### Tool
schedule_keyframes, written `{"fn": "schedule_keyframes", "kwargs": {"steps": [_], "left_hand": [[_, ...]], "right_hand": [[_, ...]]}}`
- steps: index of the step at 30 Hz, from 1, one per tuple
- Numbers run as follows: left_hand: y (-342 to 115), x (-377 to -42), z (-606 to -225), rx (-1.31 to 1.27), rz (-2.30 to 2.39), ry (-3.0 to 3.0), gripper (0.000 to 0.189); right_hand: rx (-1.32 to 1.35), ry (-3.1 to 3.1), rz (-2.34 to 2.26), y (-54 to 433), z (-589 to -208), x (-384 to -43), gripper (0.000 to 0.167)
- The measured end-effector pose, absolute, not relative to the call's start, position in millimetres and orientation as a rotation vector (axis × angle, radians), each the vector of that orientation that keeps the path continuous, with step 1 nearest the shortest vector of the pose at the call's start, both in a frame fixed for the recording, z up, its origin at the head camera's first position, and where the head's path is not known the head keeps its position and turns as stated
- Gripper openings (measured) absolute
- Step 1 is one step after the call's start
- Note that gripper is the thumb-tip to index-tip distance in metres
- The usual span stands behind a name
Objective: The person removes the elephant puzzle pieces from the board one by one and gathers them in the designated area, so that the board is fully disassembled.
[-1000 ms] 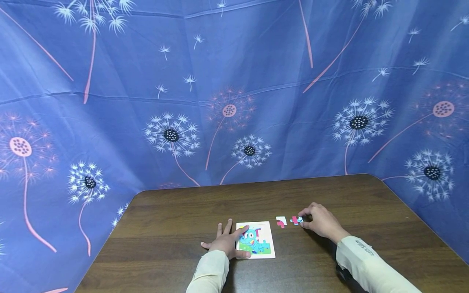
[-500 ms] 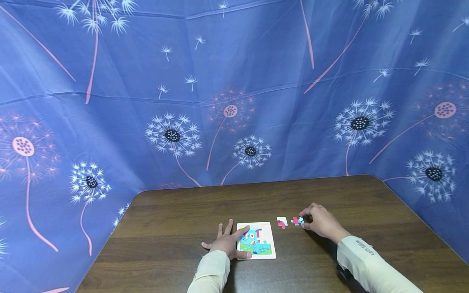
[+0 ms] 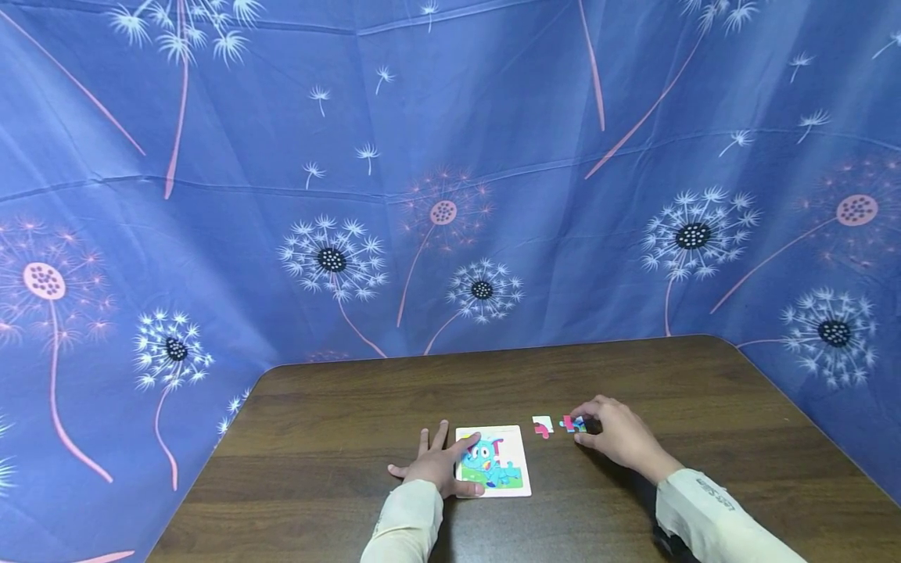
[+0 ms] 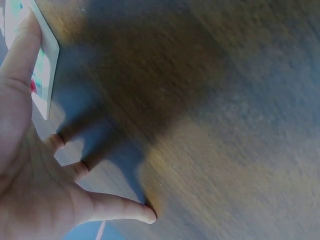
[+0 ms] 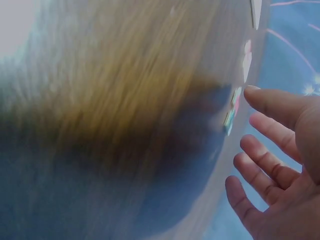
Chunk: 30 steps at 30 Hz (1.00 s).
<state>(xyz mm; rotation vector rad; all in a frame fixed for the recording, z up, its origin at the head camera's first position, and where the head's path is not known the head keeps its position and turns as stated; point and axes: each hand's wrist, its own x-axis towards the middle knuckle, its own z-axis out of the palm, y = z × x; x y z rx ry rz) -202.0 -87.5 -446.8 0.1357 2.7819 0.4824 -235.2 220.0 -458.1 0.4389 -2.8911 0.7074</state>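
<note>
Right hand (image 3: 625, 439) has shifted slightly since the earlier frame, fingertips a little further left, cuff (image 3: 693, 502) a little further right. From the left: left hand (image 3: 432, 469) lies splayed wide, thumb and forefinger on the puzzle board (image 3: 515, 452) — white-bordered, blue cartoon creature within — other fingers spread out over the brown table (image 3: 317, 438). Just right of the board lies a red-and-white piece (image 3: 543, 425), then, near it, a red-and-blue piece (image 3: 568, 423) flanked by the right hand's parted thumb and forefinger, loosely curved; whether they touch it, I cannot tell.
</note>
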Motion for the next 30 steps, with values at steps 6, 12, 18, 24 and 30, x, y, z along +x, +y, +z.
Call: {"fn": "schedule_keyframes", "kwargs": {"steps": [6, 12, 18, 24, 30], "left_hand": [[-88, -204, -449, 0.133, 0.463, 2.788, 0.084], [-88, -206, -453, 0.125, 0.456, 2.783, 0.084], [-87, -205, -452, 0.125, 0.455, 2.787, 0.084], [-87, -206, -453, 0.116, 0.446, 2.799, 0.083], [-87, -207, -454, 0.110, 0.437, 2.796, 0.083]], "right_hand": [[0.475, -2.853, 0.811, 211, -456, -228, 0.028], [0.560, -2.789, 0.917, 199, -456, -221, 0.029], [0.647, -2.760, 0.998, 189, -457, -216, 0.028], [0.683, -2.782, 1.090, 179, -461, -212, 0.028], [0.739, -2.764, 1.125, 169, -465, -210, 0.027]]}}
